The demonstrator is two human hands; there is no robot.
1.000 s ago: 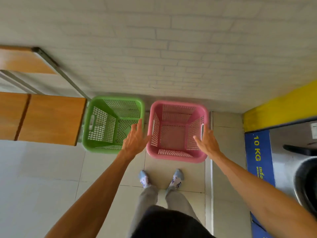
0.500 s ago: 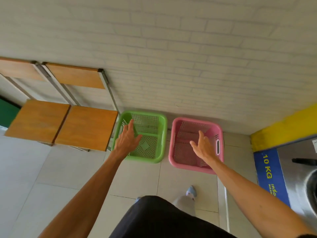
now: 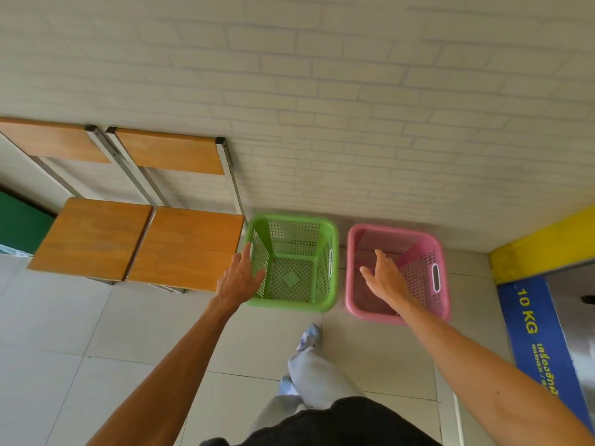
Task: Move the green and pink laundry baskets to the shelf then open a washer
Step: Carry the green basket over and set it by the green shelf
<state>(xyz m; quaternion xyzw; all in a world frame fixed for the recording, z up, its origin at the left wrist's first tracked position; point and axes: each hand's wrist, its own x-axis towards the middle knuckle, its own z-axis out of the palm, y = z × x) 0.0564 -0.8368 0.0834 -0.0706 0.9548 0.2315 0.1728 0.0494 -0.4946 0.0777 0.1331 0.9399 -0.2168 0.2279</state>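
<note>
A green laundry basket (image 3: 333, 252) and a pink laundry basket (image 3: 442, 252) stand side by side on the tiled floor against the brick wall, both empty. My left hand (image 3: 240, 278) hangs open over the green basket's left rim, fingers spread, holding nothing. My right hand (image 3: 384, 278) is open above the inside of the pink basket, not gripping it. At the far right edge a washer (image 3: 576, 317) shows a blue "10 KG" panel (image 3: 534, 333); its door is mostly out of frame.
Two wooden chairs (image 3: 180, 246) with metal frames stand left of the green basket, against the wall. A green object (image 3: 19, 226) sits at the far left. A yellow band (image 3: 544, 239) runs above the washer. My legs and feet (image 3: 309, 336) are below the baskets.
The view has pulled back and swung left, so the baskets appear farther off and the chairs came into view. Both hands stay open; the left shifted from the pink basket's rim toward the green one.
</note>
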